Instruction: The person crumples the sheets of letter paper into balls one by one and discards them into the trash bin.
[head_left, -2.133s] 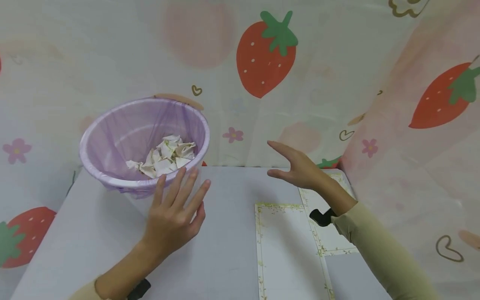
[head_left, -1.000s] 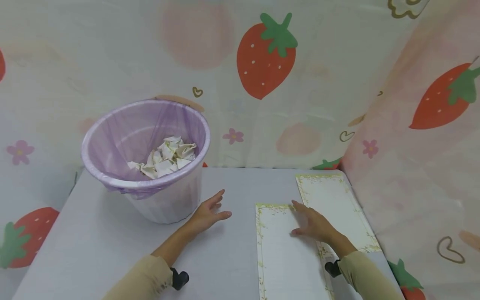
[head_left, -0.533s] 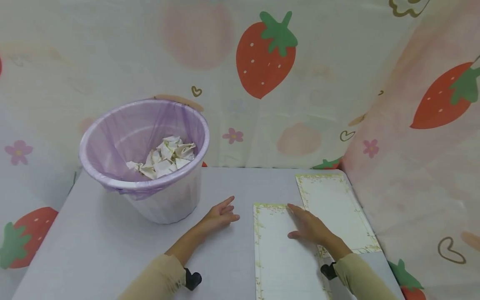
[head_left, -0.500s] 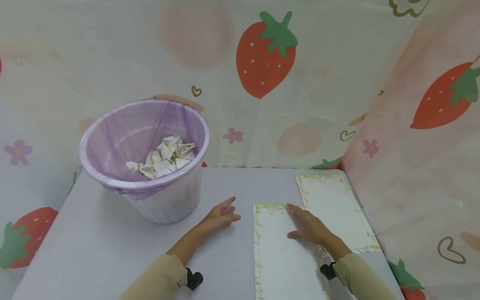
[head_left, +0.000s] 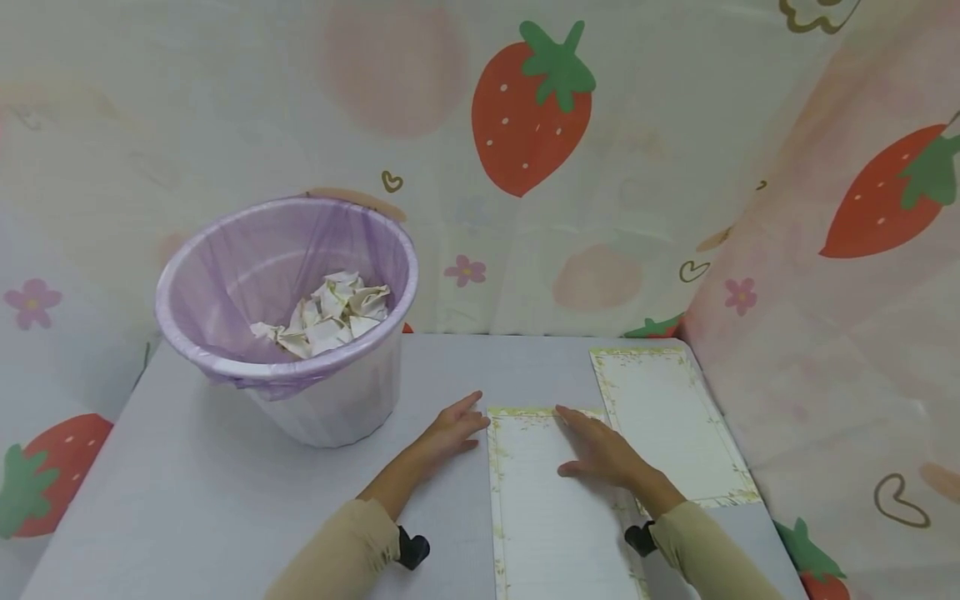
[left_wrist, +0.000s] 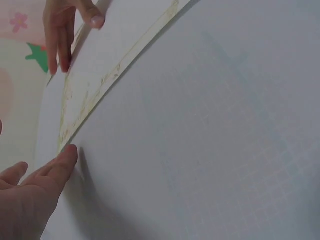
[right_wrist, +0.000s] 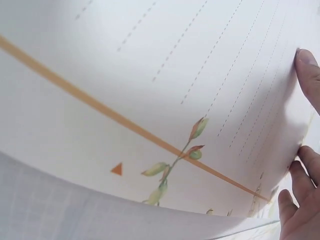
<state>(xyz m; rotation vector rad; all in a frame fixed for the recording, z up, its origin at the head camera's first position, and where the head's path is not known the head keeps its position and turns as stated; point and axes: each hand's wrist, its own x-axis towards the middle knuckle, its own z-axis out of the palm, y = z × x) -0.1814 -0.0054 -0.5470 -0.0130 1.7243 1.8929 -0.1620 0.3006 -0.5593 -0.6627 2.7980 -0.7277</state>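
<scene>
A sheet of lined letter paper (head_left: pixel 547 508) with a green and yellow leafy border lies at the front middle of the table. My right hand (head_left: pixel 606 457) rests on its upper right part, fingers extended and thumb spread. In the right wrist view, fingertips (right_wrist: pixel 299 172) touch the paper (right_wrist: pixel 210 65), whose dashed lines and orange border line show close up. My left hand (head_left: pixel 447 435) is at the sheet's upper left edge, fingers loosely extended. The left wrist view shows a fingertip (left_wrist: pixel 71 151) right at the corner of the paper (left_wrist: pixel 97 82).
A second bordered sheet (head_left: pixel 671 417) lies at the back right, partly beneath the right hand's sheet in this view. At the back left stands a white wastebasket (head_left: pixel 341 408) with a purple liner, holding crumpled paper (head_left: pixel 337 312). Strawberry-print cloth (head_left: pixel 420 83) hangs behind the table.
Both hands came down from the air to the front sheet. The left hand moved right from near the wastebasket to the sheet's corner. The sheet slid slightly left with the right hand.
</scene>
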